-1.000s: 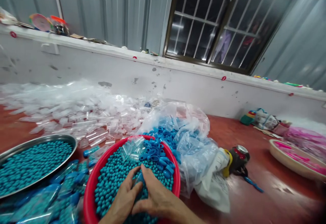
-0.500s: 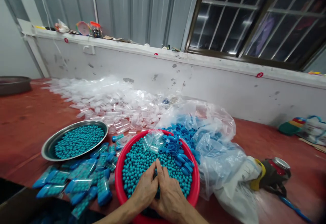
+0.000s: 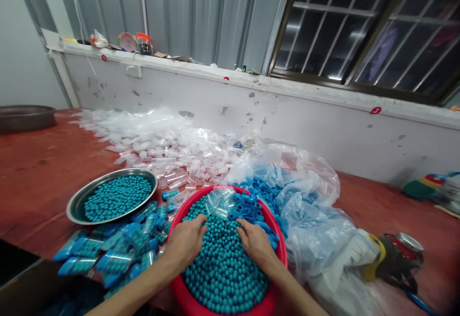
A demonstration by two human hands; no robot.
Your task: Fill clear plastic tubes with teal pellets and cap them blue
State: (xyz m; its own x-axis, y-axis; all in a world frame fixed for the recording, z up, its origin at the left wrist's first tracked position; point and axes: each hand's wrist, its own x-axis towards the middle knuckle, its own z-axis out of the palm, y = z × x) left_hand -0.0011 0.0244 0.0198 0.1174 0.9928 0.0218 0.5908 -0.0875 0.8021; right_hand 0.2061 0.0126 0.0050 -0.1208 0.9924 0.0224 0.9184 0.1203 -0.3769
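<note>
A red basin (image 3: 282,251) full of teal beads (image 3: 224,263) stands at the bottom centre. Clear plastic tubes (image 3: 220,202) and blue caps (image 3: 247,208) lie on the beads at its far side. My left hand (image 3: 189,239) is at the basin's left side, thumb and fingers close together at the beads; whether anything is between them is hidden. On the right, my right hand (image 3: 256,243) touches the beads with its fingers apart, and nothing shows in it.
Left of the basin are a metal bowl of beads (image 3: 118,198) and filled tubes with blue caps (image 3: 117,261). Clear tubes (image 3: 172,138) are heaped behind. Plastic bags (image 3: 316,225) and a red jar (image 3: 408,246) lie right.
My hands were together over the middle of the basin; they have moved apart to its two sides, uncovering the beads between them. The whole view has shifted slightly.
</note>
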